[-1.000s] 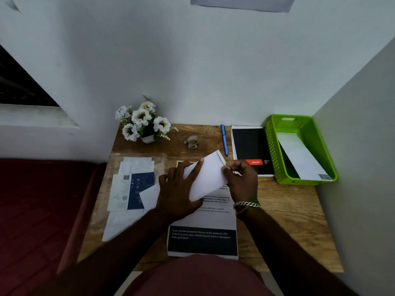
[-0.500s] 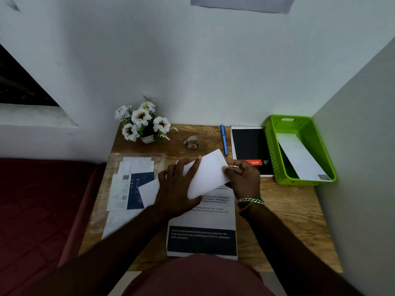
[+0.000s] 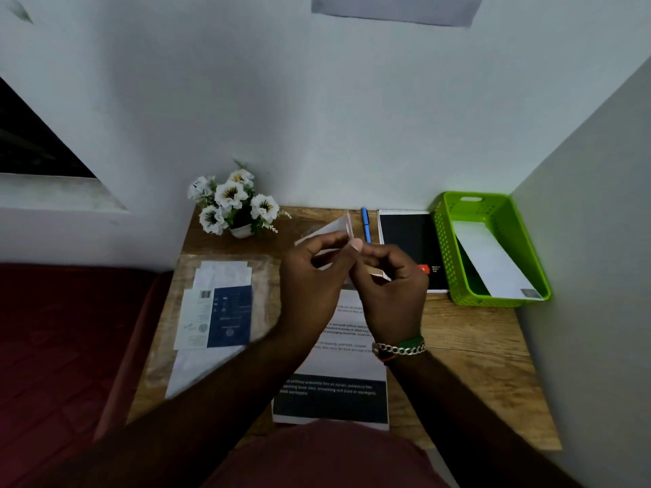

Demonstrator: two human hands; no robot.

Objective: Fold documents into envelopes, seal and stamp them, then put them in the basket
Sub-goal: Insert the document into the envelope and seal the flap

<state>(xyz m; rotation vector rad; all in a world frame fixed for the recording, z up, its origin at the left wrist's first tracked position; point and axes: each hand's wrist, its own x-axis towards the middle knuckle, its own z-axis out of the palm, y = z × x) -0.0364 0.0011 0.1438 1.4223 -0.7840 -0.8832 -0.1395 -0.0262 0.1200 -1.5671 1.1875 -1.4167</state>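
Above the middle of the wooden desk (image 3: 475,364), my left hand (image 3: 310,280) and my right hand (image 3: 391,290) are raised close together, and both pinch a white envelope (image 3: 334,230). The envelope is tilted, blurred and mostly hidden behind my fingers. Flat on the desk under my wrists lies a printed document (image 3: 331,368) with a dark band at its near end. At the far right stands a green basket (image 3: 444,248), and one white envelope (image 3: 493,258) lies inside it.
Papers and envelopes in a clear sleeve (image 3: 222,308) lie on the desk's left side. At the back are a pot of white flowers (image 3: 234,206), a blue pen (image 3: 365,223) and a black notebook (image 3: 405,248). Walls close in behind and to the right; a red seat (image 3: 70,346) is left.
Both hands have lifted the envelope off the document and turned it nearly edge-on. The hands have moved up and closer together.
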